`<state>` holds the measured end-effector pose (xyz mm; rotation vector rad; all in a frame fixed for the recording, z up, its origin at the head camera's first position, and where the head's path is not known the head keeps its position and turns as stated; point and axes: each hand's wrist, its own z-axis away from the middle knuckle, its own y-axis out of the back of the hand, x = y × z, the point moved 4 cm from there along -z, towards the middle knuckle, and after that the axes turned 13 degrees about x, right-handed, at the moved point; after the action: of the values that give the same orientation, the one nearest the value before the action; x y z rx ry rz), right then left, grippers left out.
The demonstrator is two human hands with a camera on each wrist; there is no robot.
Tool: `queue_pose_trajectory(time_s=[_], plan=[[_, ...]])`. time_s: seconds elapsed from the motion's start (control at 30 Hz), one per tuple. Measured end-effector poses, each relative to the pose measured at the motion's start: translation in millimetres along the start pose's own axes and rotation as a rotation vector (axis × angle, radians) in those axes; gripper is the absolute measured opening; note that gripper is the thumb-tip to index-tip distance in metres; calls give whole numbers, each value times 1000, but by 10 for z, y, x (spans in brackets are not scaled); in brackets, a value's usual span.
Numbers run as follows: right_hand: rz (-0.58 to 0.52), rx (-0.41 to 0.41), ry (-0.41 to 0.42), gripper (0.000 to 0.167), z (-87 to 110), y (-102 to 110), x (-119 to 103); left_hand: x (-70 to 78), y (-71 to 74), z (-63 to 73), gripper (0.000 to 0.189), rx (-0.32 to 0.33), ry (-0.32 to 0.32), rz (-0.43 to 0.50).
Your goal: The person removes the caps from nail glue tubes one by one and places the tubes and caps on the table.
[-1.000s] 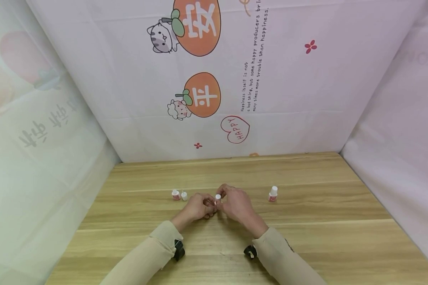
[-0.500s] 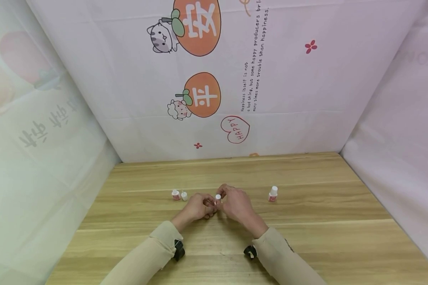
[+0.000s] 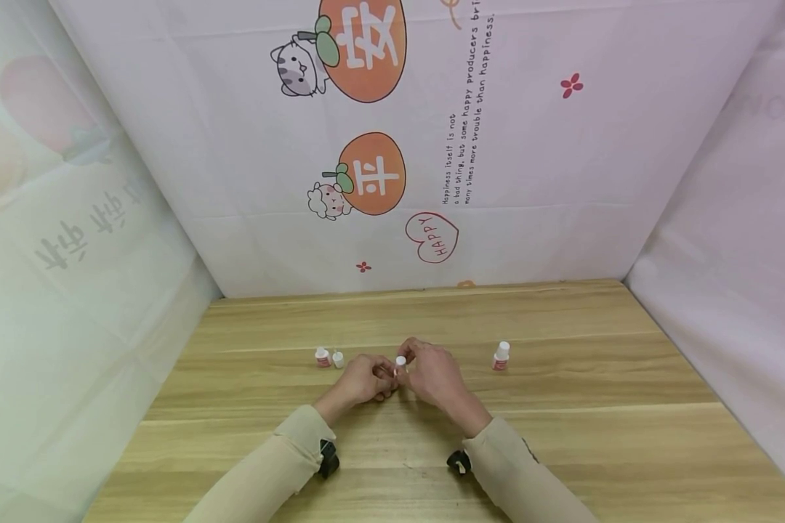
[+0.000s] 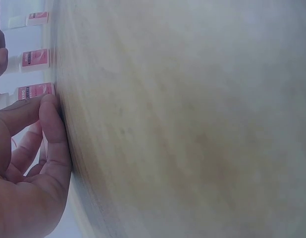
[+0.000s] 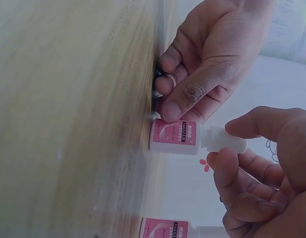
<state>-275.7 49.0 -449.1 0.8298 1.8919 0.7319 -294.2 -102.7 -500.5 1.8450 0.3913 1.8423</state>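
Facing a white cloth backdrop (image 3: 536,145) printed with orange fruits, cartoon animals and lettering, and working over a wood-grain table (image 3: 392,472). Reaching in with cream sleeves (image 3: 262,465), wearing a black device (image 3: 329,460) at each cuff. Holding the left hand (image 3: 364,379) just beside the right hand (image 3: 434,369), near the middle of the tabletop. Gripping the body of an upright pink-labelled bottle (image 5: 175,136) with the left thumb and bent fingers, standing this bottle on the wood between both hands. Seeing a neighbouring bottle (image 5: 165,229) near it in the right wrist view, a capped bottle (image 3: 501,357) well apart to the right, and an uncapped bottle (image 3: 322,359) to the left. Pinching the gripped bottle's white cap (image 5: 229,141) between right thumb and forefinger, parting these only by its width, curling the other fingers loosely; being unable to judge its seating on the neck. Noting, smallest, a loose cap (image 3: 338,361) just beside the uncapped bottle, pointing a thin tip upward.
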Motion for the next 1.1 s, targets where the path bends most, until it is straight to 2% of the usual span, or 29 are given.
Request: queue_pose_trajectory(time_s=[0.23, 0.5, 1.1], plan=[[-13, -17, -39, 16, -5, 12, 7, 3, -1, 6, 19, -7, -3, 11], [-20, -6, -8, 15, -3, 20, -11, 1, -2, 3, 19, 0, -7, 2], [-13, -16, -22, 17, -11, 4, 0, 11, 2, 8, 17, 3, -15, 15]])
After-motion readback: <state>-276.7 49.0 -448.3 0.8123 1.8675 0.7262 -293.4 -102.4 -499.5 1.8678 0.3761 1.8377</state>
